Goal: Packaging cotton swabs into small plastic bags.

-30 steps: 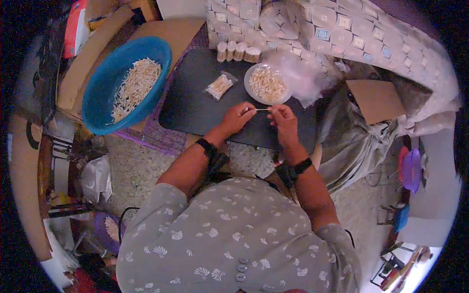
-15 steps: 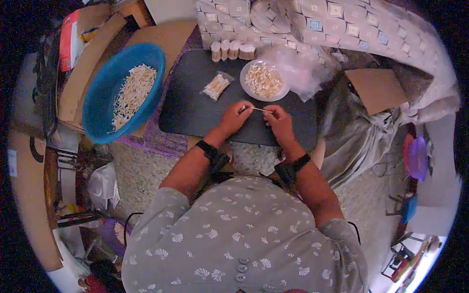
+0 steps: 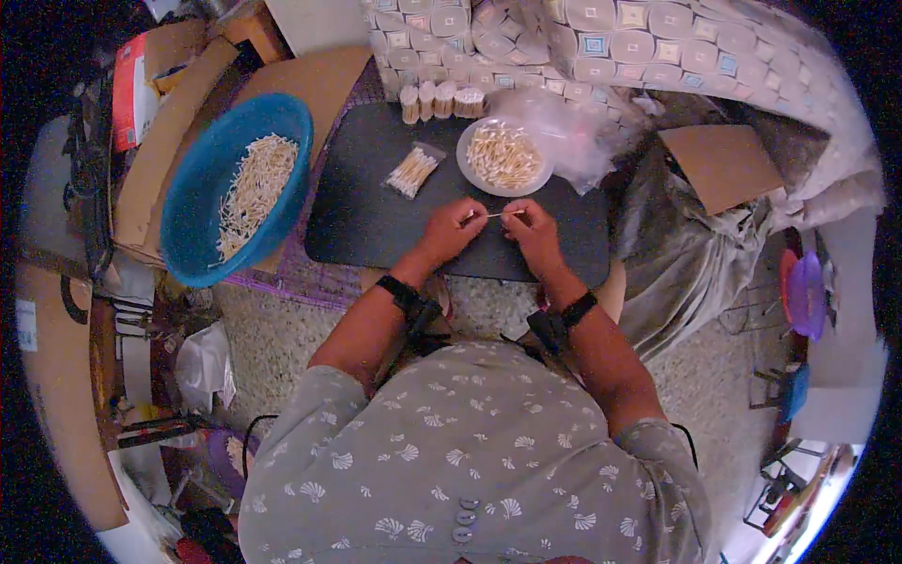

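While poised over the dark mat [image 3: 376, 207], left hand [image 3: 453, 228] and right hand [image 3: 531, 228] pinch one thin stick [image 3: 492, 215].

Basin [image 3: 202, 197] left of mat [image 3: 376, 211]; plate [image 3: 505, 158], packet [image 3: 412, 171] on mat.

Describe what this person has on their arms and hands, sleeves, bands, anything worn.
Both hands are bare, with no gloves. The left hand has a black band at the wrist, and the right hand has a similar black band, each with a small dark block hanging below it. The forearms are uncovered. Short sleeves of a grey-green shirt with a pale shell print end above the elbows.
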`<state>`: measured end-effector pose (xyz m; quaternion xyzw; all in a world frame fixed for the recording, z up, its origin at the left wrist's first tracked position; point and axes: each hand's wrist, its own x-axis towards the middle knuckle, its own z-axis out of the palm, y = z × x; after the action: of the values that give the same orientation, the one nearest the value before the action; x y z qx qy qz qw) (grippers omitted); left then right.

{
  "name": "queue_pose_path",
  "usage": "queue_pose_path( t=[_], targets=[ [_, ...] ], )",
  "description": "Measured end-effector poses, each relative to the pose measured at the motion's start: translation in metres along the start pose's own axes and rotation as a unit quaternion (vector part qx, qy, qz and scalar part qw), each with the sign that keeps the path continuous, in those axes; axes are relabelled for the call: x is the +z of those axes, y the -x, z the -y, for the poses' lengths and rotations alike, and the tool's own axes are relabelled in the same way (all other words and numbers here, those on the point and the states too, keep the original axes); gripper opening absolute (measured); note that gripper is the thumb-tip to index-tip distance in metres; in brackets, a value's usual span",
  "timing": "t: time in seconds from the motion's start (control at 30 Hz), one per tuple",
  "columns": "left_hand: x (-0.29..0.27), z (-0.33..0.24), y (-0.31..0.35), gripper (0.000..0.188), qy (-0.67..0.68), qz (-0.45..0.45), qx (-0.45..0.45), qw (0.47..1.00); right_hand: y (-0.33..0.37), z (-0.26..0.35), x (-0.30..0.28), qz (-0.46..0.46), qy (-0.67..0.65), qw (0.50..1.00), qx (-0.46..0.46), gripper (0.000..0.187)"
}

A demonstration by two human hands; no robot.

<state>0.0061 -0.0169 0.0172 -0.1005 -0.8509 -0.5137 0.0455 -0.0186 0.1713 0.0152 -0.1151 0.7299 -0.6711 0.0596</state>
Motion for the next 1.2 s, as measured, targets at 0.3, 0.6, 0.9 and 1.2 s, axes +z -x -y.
queue_pose_path(
  t=[0.3,0.6,0.9,1.2],
  targets=[
    [0.002,0.013,-0.003,0.018,-0.076,-0.012,0.076,0.994,-0.006,-0.005,0.017,0.064,0.024,0.997,-0.024,0.013],
    [0.005,0.023,-0.001,0.016,0.015,-0.015,0.018,1.000,-0.005,-0.005,0.018,0.080,0.060,0.995,-0.024,0.013],
    [-0.010,0.018,-0.003,0.016,0.134,-0.059,0.019,0.989,-0.005,-0.002,0.028,0.100,0.207,0.969,-0.093,0.016],
    [-0.010,0.009,-0.003,0.024,0.174,-0.090,-0.010,0.981,-0.002,0.010,0.024,0.093,0.231,0.965,-0.079,0.018]
  ],
)
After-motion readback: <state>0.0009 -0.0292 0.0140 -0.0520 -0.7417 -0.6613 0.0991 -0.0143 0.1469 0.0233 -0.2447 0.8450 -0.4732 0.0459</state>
